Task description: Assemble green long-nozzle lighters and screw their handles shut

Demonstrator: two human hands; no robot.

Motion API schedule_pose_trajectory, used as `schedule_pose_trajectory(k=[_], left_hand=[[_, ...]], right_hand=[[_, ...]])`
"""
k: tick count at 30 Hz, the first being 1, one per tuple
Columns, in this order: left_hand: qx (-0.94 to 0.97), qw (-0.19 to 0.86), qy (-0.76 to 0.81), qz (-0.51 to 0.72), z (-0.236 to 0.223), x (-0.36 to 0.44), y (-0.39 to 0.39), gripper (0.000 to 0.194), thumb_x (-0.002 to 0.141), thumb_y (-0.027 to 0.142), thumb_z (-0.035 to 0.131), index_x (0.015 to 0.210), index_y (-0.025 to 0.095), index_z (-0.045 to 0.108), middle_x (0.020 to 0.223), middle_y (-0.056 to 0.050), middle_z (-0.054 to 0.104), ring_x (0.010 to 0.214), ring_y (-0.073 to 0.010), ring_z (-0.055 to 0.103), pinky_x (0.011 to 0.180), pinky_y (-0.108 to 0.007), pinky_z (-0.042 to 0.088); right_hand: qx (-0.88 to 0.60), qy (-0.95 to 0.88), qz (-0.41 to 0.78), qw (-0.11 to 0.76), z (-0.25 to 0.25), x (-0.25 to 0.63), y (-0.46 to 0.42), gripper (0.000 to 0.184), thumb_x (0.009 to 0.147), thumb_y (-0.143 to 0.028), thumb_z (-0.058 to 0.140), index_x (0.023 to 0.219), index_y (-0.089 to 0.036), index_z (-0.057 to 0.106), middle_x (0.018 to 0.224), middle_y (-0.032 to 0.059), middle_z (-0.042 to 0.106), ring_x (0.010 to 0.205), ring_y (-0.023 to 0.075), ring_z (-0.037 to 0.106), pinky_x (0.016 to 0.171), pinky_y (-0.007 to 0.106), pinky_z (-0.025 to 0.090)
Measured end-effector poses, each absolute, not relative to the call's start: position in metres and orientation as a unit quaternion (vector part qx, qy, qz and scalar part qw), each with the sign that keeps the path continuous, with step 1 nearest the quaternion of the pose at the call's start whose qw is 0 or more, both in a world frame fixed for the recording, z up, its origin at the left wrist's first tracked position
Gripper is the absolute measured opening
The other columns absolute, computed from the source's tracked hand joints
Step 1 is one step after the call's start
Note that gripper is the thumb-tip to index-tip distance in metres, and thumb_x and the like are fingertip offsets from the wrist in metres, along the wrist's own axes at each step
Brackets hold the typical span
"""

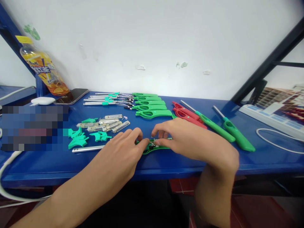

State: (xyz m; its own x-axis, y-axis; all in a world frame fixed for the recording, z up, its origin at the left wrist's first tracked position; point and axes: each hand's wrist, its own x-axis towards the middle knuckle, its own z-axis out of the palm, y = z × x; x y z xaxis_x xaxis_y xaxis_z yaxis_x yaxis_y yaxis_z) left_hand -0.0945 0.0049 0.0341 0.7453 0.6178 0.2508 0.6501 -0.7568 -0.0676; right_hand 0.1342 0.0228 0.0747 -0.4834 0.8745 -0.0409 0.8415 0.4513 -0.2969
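Observation:
A green lighter handle [155, 151] lies opened up near the desk's front edge, with small metal and black parts inside it. My left hand [127, 147] is closed at its left end, thumb and index finger pressed onto it. From under that hand a silver metal tube [87, 148] sticks out to the left. My right hand [169, 134] has its fingertips bent down to the inner parts; what exactly they pinch is hidden. Left of my hands are teal triggers [79, 139] and several clear fuel cartridges [106, 123].
Green handle shells [153, 107] line up at the back, beside metal tubes with wires [106, 100]. Red shells [187, 114] and two long-tube green lighters [238, 133] lie right. A tea bottle [44, 68], a phone [72, 96] and a power strip [273, 120] stand around.

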Motion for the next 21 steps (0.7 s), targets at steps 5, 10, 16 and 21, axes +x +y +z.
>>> schedule_pose_trajectory(k=[5, 10, 16, 21], left_hand=[[-0.928, 0.081, -0.339, -0.131, 0.028, -0.098, 0.011, 0.052, 0.091, -0.007, 0.04, 0.125, 0.019, 0.068, 0.11, -0.009, 0.059, 0.094, -0.029, 0.064, 0.079, -0.044, 0.055], [-0.926, 0.084, -0.332, -0.157, 0.024, -0.097, 0.016, 0.05, 0.093, -0.007, 0.039, 0.126, 0.02, 0.067, 0.11, -0.008, 0.06, 0.091, -0.0287, 0.064, 0.073, -0.042, 0.052], [-0.928, 0.079, -0.334, -0.144, 0.024, -0.098, 0.018, 0.054, 0.092, -0.007, 0.036, 0.125, 0.021, 0.068, 0.109, -0.008, 0.062, 0.092, -0.0277, 0.062, 0.074, -0.04, 0.051], [-0.928, 0.087, -0.332, -0.145, 0.025, -0.098, 0.019, 0.058, 0.09, -0.009, 0.035, 0.125, 0.022, 0.068, 0.109, -0.007, 0.063, 0.092, -0.027, 0.063, 0.073, -0.04, 0.05]], right_hand=[[-0.506, -0.849, 0.141, 0.056, 0.077, 0.134, 0.024, 0.018, 0.099, -0.034, 0.065, 0.113, -0.03, 0.076, 0.108, -0.0027, 0.081, 0.097, 0.0205, 0.073, 0.077, 0.032, 0.049], [-0.503, -0.851, 0.136, 0.063, 0.076, 0.133, 0.023, 0.017, 0.099, -0.033, 0.065, 0.112, -0.03, 0.075, 0.102, -0.0037, 0.081, 0.094, 0.0197, 0.073, 0.075, 0.032, 0.048], [-0.505, -0.85, 0.137, 0.06, 0.078, 0.132, 0.022, 0.018, 0.099, -0.032, 0.064, 0.113, -0.029, 0.075, 0.105, -0.0032, 0.081, 0.095, 0.0196, 0.073, 0.076, 0.032, 0.048], [-0.504, -0.851, 0.138, 0.059, 0.079, 0.132, 0.021, 0.018, 0.1, -0.031, 0.063, 0.114, -0.03, 0.075, 0.105, -0.003, 0.081, 0.096, 0.0202, 0.073, 0.077, 0.032, 0.048]])
